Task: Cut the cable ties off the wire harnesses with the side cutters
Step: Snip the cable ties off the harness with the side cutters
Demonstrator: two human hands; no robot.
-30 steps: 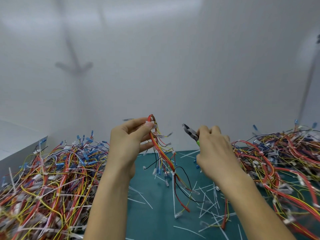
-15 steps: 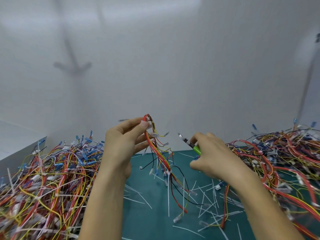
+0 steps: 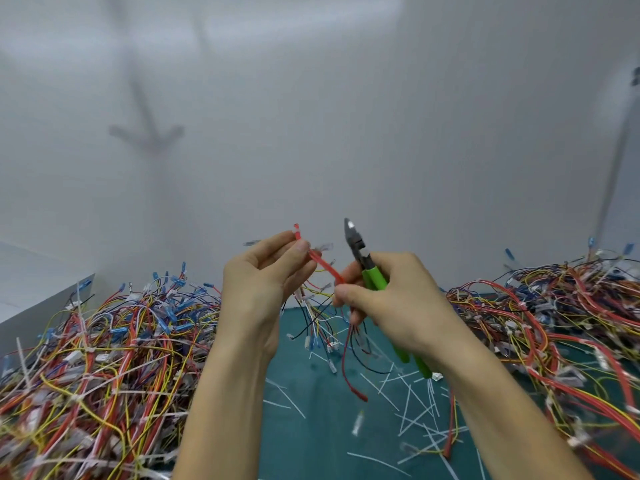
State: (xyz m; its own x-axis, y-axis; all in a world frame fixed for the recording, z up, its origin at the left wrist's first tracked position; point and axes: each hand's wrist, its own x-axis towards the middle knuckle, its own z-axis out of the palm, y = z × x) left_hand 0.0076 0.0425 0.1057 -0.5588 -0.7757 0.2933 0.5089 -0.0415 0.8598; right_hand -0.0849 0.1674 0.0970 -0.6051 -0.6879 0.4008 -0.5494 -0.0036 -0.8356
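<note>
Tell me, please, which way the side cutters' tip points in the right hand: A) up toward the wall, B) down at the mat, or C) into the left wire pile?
A: the right hand holds the side cutters with the dark tip raised above the green handles.

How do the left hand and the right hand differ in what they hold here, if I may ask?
The left hand pinches only the wire harness near its top; the right hand pinches it lower down. The right hand also grips the side cutters, tips upward; the left hand holds no tool. Both hold the same harness.
</note>
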